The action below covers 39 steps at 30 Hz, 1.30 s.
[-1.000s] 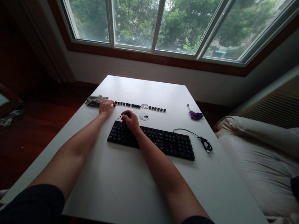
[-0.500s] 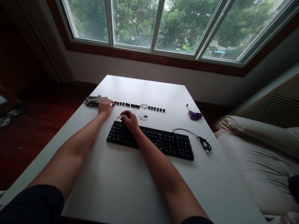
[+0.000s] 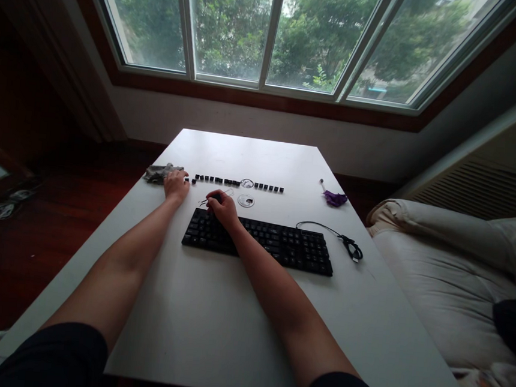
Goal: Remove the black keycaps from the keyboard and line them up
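Note:
My left hand (image 3: 176,184) rests at the left end of a row of small black keycaps (image 3: 223,181), beside a crumpled grey cloth (image 3: 155,173). Its thumb and fingertips stand apart around one keycap (image 3: 187,180); whether they touch it is hard to see. Another single keycap (image 3: 194,182) lies just to the right. Above the upper left of a black keyboard (image 3: 280,243), my right hand (image 3: 223,207) is closed around a thin wire tool (image 3: 230,192). Dark thin prongs (image 3: 202,202) show left of its fingers, and most of the tool is hidden.
Two round, clear-looking pieces, one in the keycap row (image 3: 247,183) and one nearer (image 3: 246,201), lie on the white table (image 3: 229,317). A coiled cable (image 3: 352,249) lies to the right. Farther back sits a purple brush-like thing (image 3: 334,198). A sofa (image 3: 414,267) adjoins the right side.
My left hand has shifted slightly left, away from the end of the row, and a keycap now shows between its fingertips. My right hand has barely moved.

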### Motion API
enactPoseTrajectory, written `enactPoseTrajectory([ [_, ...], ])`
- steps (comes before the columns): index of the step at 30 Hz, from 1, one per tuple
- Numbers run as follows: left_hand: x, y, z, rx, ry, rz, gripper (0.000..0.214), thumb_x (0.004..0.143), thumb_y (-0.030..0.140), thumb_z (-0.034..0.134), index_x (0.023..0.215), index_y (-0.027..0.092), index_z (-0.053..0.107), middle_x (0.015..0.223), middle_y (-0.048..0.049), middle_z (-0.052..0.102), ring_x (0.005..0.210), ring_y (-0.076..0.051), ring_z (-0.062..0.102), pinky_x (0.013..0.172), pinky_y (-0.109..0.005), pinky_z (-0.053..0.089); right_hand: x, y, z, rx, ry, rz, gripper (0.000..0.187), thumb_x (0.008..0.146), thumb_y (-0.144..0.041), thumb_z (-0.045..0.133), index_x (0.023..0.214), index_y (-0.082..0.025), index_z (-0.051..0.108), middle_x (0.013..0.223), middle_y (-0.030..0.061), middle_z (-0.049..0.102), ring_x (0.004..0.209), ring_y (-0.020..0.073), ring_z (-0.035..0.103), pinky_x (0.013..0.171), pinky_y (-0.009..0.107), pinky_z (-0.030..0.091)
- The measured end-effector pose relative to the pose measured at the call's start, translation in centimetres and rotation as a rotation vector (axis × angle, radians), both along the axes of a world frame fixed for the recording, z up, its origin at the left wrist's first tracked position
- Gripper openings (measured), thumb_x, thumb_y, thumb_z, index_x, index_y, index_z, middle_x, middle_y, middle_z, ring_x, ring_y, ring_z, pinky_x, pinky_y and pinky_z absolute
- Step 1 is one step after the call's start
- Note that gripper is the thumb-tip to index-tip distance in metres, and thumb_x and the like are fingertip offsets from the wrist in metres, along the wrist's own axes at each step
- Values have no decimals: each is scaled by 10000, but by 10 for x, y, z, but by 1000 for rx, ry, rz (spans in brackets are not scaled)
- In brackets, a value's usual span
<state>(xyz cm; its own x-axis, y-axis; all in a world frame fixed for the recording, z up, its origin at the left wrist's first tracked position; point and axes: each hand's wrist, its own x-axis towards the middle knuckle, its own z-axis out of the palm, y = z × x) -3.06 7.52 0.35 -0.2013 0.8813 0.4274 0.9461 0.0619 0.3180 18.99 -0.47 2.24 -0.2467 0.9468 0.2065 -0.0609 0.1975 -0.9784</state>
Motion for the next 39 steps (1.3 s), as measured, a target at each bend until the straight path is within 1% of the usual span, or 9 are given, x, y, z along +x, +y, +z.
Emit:
enactPoseTrajectory([
  [3, -1, 1, -1, -23, 1, -2, 301, 827, 182, 511, 1088, 198, 661, 1200, -156, 644, 1200, -380, 509, 994, -546, 395, 0, 0, 0, -1, -4, 0, 167, 813, -320, 583, 917, -211, 654, 674, -27, 656, 575, 128, 646, 560, 223, 505],
  [7, -1, 2, -1, -13, 7, -35, 276, 826, 170, 514, 1041, 204, 683, 1166, -150, 657, 1176, -379, 522, 975, -553, 404, 1, -1, 2, -4, -33, -8, 165, 818, -319, 577, 917, -212, 652, 683, -23, 664, 580, 130, 649, 558, 223, 504],
  [10, -1, 2, -1, -11, 21, -31, 273, 826, 165, 518, 1035, 206, 690, 1159, -146, 664, 1167, -377, 527, 965, -549, 407, 1, -1, 3, 14, -55, -17, 166, 823, -321, 573, 921, -212, 650, 688, -21, 669, 579, 130, 649, 551, 221, 498],
  [20, 0, 1, 0, -43, -2, -46, 301, 877, 153, 467, 1094, 214, 667, 1230, -153, 645, 1223, -376, 492, 1001, -538, 362, -1, 1, -2, 4, -28, -5, 174, 821, -336, 580, 922, -212, 648, 686, -22, 665, 568, 129, 645, 551, 225, 503],
  [23, 2, -1, 1, -35, 4, -36, 338, 880, 142, 454, 1149, 219, 645, 1238, -155, 640, 1216, -372, 500, 999, -539, 368, -1, 1, -2, 4, -30, -2, 171, 823, -333, 582, 924, -212, 649, 686, -22, 664, 571, 130, 647, 552, 225, 500],
  [27, 5, -6, 4, -13, 23, -21, 380, 883, 151, 447, 1220, 208, 613, 1253, -167, 632, 1233, -375, 494, 1016, -544, 362, -1, 0, -1, 10, -49, -5, 177, 836, -336, 577, 946, -216, 645, 689, -24, 658, 586, 133, 653, 570, 232, 509],
  [32, 10, -16, 7, 15, 29, -25, 393, 887, 163, 433, 1234, 185, 617, 1247, -176, 637, 1222, -378, 508, 1018, -525, 368, 1, -1, 1, 86, -55, -45, 288, 848, -339, 592, 1123, -253, 607, 702, -56, 626, 571, 120, 633, 614, 245, 522],
  [36, 14, -25, 8, 14, 19, -27, 391, 886, 158, 431, 1227, 183, 619, 1242, -161, 642, 1214, -367, 515, 1017, -498, 384, 3, 0, 1, 112, -87, -60, 228, 865, -350, 570, 1057, -248, 639, 706, -45, 605, 604, 124, 622, 625, 245, 524],
  [39, 19, -37, 10, 20, 34, -57, 381, 901, 164, 422, 1225, 191, 621, 1232, -149, 642, 1199, -351, 517, 1029, -480, 385, 3, 1, 1, 125, -90, -87, 209, 866, -346, 563, 1020, -241, 658, 714, -35, 602, 621, 126, 618, 628, 246, 525],
])
